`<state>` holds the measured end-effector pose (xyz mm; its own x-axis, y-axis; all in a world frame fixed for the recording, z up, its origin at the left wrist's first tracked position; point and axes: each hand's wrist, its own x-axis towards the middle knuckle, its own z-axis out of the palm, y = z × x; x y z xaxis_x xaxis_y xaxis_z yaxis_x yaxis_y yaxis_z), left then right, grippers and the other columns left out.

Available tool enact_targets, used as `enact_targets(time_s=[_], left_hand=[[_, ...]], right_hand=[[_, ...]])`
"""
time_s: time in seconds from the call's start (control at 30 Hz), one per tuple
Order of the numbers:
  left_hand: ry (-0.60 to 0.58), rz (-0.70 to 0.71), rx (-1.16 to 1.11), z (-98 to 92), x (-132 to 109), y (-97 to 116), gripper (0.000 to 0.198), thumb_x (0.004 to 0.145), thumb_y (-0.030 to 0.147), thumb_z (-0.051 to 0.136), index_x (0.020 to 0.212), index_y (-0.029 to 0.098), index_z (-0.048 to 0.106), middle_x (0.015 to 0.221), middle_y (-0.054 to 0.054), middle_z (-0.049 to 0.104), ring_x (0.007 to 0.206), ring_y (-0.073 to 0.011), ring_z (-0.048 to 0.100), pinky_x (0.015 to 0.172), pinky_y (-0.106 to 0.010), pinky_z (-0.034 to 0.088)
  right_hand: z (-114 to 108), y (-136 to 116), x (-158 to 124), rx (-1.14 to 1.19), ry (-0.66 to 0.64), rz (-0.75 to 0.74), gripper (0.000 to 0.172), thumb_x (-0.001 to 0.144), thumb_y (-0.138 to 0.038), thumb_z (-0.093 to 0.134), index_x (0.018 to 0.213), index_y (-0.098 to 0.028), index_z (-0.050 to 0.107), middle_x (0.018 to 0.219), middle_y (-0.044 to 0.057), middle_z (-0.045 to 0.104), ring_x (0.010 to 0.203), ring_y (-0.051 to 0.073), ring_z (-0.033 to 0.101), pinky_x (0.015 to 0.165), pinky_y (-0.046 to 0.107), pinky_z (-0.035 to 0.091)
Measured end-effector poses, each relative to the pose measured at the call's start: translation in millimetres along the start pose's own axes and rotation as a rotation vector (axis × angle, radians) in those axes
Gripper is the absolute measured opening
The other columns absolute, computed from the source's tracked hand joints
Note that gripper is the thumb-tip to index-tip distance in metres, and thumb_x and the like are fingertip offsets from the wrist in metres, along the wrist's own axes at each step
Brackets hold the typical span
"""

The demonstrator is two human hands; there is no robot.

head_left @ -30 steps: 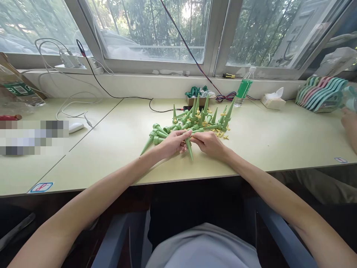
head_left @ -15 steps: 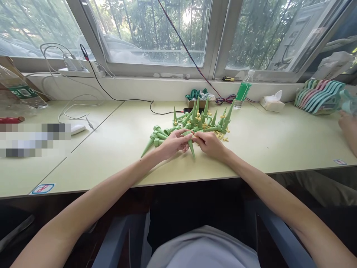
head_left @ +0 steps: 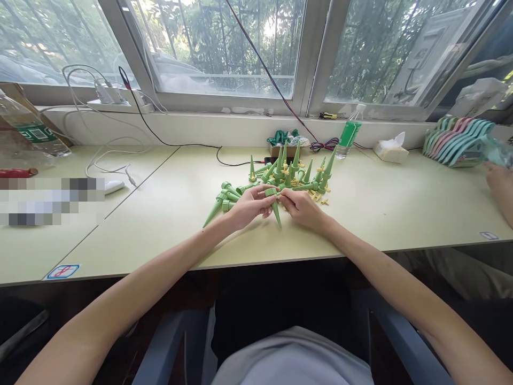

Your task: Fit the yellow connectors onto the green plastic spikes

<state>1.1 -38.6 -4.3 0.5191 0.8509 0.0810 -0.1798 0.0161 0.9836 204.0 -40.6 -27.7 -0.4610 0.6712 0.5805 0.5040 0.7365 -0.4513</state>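
My left hand grips a green spike by its capped end, and the pointed tip hangs down over the table. Close against the cap, my right hand has its thumb and fingers pinched together; whatever is between them is too small to make out. Behind both hands stand several upright green spikes, with others lying among them. Small yellow pieces are scattered at the right of this pile. More green spikes lie left of my left hand.
Along the back of the table are a small box, a green-labelled bottle, a tissue pack and hangers. Cables lie at the left. Another person's hand is at the right edge.
Both my hands stay almost in place around the green spike, whose cap shows slightly more clearly. The view has shifted a little. At the right edge, the other person's hand has moved slightly.
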Motion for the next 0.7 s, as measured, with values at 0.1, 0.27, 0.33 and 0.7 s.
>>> enact_targets(time_s=[0.1,0.27,0.33,0.7], left_hand=[[-0.009,0.055,0.111,0.5,-0.9,-1.1,0.051,0.078,0.039,0.082,0.115,0.012,0.062,0.060,0.006,0.054,0.049,-0.0068,0.053,0.050,-0.022,0.044],[-0.012,0.146,0.282,0.5,-2.2,-3.9,0.048,0.082,0.044,0.077,0.116,0.015,0.060,0.059,0.005,0.055,0.049,-0.0084,0.054,0.050,-0.022,0.045],[-0.003,0.167,0.336,1.2,-3.0,-3.7,0.046,0.084,0.045,0.074,0.116,0.015,0.059,0.058,0.005,0.055,0.050,-0.0089,0.054,0.050,-0.022,0.045],[0.083,0.280,0.544,8.3,-8.1,-2.0,0.040,0.088,0.041,0.067,0.120,0.018,0.059,0.057,0.005,0.055,0.049,-0.0100,0.052,0.050,-0.023,0.043]], right_hand=[[0.3,0.4,0.2,-0.002,-0.005,-0.002,0.028,0.104,-0.032,0.041,0.078,-0.021,0.043,0.065,-0.002,0.050,0.056,0.012,0.043,0.059,0.025,0.030],[1.5,-0.4,0.1,0.019,-0.003,-0.007,0.029,0.103,-0.030,0.041,0.076,-0.022,0.039,0.062,-0.004,0.044,0.054,0.011,0.039,0.057,0.025,0.028],[2.0,-0.6,0.1,0.029,-0.001,-0.003,0.027,0.103,-0.030,0.041,0.077,-0.022,0.040,0.062,-0.004,0.044,0.054,0.011,0.039,0.057,0.025,0.028],[-0.2,-7.9,2.2,0.117,0.016,0.051,0.038,0.105,-0.045,0.036,0.074,-0.023,0.035,0.062,-0.004,0.045,0.054,0.011,0.038,0.056,0.026,0.030]])
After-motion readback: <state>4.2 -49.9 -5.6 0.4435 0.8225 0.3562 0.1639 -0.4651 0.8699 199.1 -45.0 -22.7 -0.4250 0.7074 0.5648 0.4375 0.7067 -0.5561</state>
